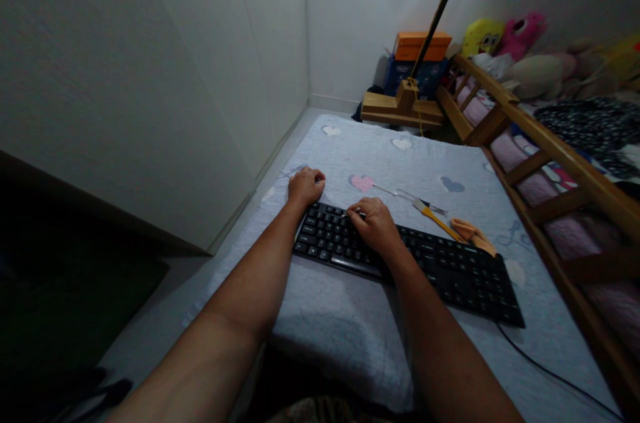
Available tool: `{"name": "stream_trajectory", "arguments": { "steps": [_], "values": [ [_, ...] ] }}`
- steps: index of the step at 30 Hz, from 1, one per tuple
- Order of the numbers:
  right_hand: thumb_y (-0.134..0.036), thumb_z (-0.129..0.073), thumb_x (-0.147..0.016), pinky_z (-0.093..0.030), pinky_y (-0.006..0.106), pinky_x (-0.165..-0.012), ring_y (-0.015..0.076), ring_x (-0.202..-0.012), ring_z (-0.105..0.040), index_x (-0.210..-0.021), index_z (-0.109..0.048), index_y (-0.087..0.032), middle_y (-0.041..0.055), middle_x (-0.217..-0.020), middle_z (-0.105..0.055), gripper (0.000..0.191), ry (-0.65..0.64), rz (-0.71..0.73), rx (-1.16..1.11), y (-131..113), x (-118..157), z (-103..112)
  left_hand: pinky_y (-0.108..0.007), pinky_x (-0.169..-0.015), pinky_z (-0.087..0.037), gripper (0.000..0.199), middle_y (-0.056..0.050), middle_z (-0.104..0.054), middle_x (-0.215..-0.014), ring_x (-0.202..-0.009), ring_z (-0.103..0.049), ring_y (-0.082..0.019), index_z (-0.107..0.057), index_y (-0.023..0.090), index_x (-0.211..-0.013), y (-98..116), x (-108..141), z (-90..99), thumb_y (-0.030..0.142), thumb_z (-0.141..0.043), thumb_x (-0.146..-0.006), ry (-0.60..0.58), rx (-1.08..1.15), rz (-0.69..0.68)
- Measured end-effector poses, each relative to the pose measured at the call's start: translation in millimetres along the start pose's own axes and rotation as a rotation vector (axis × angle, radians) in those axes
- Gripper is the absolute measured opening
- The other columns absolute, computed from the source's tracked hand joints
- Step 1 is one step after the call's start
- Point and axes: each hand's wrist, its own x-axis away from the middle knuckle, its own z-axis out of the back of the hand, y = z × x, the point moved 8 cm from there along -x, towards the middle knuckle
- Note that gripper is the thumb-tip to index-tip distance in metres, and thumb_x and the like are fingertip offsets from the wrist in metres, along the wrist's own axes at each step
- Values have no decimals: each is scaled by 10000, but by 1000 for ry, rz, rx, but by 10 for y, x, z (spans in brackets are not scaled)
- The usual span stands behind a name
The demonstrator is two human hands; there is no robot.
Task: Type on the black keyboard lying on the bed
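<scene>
A black keyboard (450, 270) lies slanted on a pale blue quilted cover (345, 330) patterned with hearts. At its far left corner rests my left hand (306, 186), fingers curled closed; whatever they may hold is hidden. My right hand (374, 220) is over the upper middle keys, thumb and fingers pinched together. Something small and light shows at those fingertips, too small to name. Beyond the keyboard lie a brush (436, 218) with a yellow handle and a thin metal wire tool (404, 193). A crumpled orange-brown cloth (470, 235) touches the keyboard's back edge.
A wooden bed rail (543, 136) runs along the right side, with plush toys (520, 36) behind it. At the back stand a wooden base (400, 106) with a dark pole and an orange box (423, 45). White panels (240, 76) border the left. The keyboard cable (545, 366) trails right.
</scene>
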Motion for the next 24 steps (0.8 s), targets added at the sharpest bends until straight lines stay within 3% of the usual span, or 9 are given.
{"name": "stream_trajectory", "arguments": {
  "steps": [9,24],
  "values": [
    [-145,-677,-995,-497,395,-978,275,-1030,-714,-906,-854,-234,85,-989,-844,217,24,-28,10,69,9,95,-389,-1161,-542,273,-95,-763,-1286,-1297,-711,-281,-866,275,-1211,11,0,0,288,-650,-1045,-9,-16,-1],
    [-163,-689,-1035,-494,416,-1011,293,-1081,-724,-954,-866,-242,96,-1046,-845,211,59,-61,6,157,-13,89,-403,-1178,-538,310,-111,-770,-1349,-1330,-711,-290,-867,245,-1258,24,10,1,271,-631,-1059,-22,-31,-6]
  ]
}}
